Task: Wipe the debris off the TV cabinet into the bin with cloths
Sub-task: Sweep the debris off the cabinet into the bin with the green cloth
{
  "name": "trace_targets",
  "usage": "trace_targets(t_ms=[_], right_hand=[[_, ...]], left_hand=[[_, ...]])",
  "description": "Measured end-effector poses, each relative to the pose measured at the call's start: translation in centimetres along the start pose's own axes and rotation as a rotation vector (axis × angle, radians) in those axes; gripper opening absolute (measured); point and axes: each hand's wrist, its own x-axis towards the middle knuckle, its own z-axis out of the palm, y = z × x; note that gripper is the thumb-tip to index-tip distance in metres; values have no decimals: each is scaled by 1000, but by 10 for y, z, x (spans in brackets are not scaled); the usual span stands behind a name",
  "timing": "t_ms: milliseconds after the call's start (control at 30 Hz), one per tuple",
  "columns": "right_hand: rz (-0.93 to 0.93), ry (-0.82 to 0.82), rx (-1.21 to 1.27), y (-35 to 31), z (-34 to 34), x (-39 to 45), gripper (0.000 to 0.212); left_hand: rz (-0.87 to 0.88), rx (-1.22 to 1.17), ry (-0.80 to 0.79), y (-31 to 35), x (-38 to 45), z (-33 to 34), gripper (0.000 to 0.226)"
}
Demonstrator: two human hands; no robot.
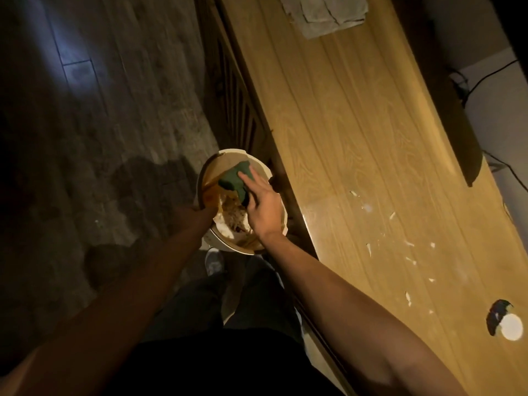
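Both hands work at the bin (228, 158), held beside the TV cabinet (357, 138): left hand (200, 212) grips its rim to steady it, right hand (261, 208) pinches the green cloth (234, 178) over its mouth, apparently shedding debris (408, 261).

Two cloths show: one green cloth (235, 178) over the bin and one grey cloth (323, 12) on the TV cabinet (357, 132). There is one bin (265, 167), one round white lid (511, 326), and roughly a dozen white scraps (408, 243) scattered on the cabinet top.
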Motion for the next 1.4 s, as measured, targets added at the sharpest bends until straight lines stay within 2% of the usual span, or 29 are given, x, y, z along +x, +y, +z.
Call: trace_targets(t_ms=[167,300,467,600,767,867,967,1100,1267,1400], right_hand=[[78,53,75,3,-7,-9,59],[93,143,83,9,-21,-19,56],[99,245,104,16,-40,-37,52],[130,325,188,23,-63,-45,46],[193,447,282,49,-120,-37,40],[280,502,325,76,-167,-24,38],[347,577,310,113,-221,-11,38],[433,600,183,175,-296,11,41],[581,594,-12,253,-362,30,42],[797,668,-4,296,-382,35,41]], left_hand=[[37,52,-42,-6,-6,-3,23],[47,42,-83,-11,-14,-3,34],[42,35,-115,-18,-24,-3,35],[19,63,-145,-24,-30,-2,21],[-4,88,-125,-28,-31,6,41],[22,67,-72,-39,-31,14,35],[30,81,7,-50,-30,26,53],[16,225,172,-57,-33,34,59],[27,173,255,-65,-33,36,47],[82,57,218,-68,-36,41,37]])
